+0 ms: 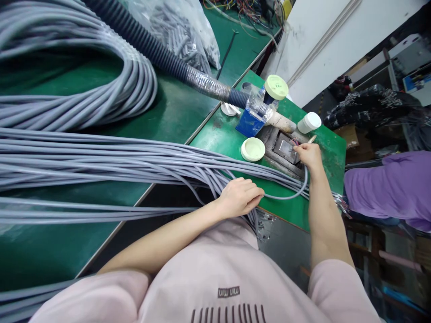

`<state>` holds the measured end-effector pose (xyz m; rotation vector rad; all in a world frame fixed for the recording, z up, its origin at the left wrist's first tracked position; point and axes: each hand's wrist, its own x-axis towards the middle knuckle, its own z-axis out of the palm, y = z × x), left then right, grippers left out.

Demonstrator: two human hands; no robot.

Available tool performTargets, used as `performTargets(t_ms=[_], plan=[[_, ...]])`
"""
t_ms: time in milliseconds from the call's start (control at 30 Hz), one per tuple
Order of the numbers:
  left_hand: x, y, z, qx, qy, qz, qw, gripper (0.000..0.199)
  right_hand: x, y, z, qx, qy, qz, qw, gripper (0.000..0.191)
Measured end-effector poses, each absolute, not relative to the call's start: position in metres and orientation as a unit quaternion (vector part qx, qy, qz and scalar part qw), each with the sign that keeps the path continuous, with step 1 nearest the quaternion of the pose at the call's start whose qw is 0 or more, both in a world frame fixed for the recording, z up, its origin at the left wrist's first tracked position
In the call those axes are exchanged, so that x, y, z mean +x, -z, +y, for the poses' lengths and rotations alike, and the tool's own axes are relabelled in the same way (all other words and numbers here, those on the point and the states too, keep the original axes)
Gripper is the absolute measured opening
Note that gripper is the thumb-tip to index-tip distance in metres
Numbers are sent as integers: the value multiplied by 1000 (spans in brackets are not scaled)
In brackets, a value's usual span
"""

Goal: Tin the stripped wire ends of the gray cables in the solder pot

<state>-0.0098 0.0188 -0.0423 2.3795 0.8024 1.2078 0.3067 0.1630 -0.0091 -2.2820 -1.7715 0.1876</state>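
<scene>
Along the worn edge of the green bench [328, 172], your left hand [239, 197] is resting open on grey cables [134, 157], while your right hand [310, 155] is gripping one cable's stripped end [295, 142] beside a square metal recess [285, 148].

Left hand [239, 196] lies on a bundle of grey cables [134, 157], fingers [256, 192] draped over them, at the edge of a green worktop [332, 166]. Right hand [310, 157] grips one looped grey cable [289, 196], its coloured cores [295, 141] fanned above a metal-framed recess [284, 148]. Nearby: white plastic jar [309, 122], pale green lid [252, 149], blue box [249, 123]. Person in purple [390, 188] just beyond worktop.
</scene>
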Motion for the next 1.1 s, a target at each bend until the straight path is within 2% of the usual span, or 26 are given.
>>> performTargets(t_ms=[433, 1100], plan=[[-9, 44, 18, 840, -430, 283, 170, 13, 304, 11, 166, -788, -70, -605, 89, 29], [-10, 42, 19, 844, -422, 282, 171, 16, 301, 8, 165, -788, -75, -604, 95, 31]])
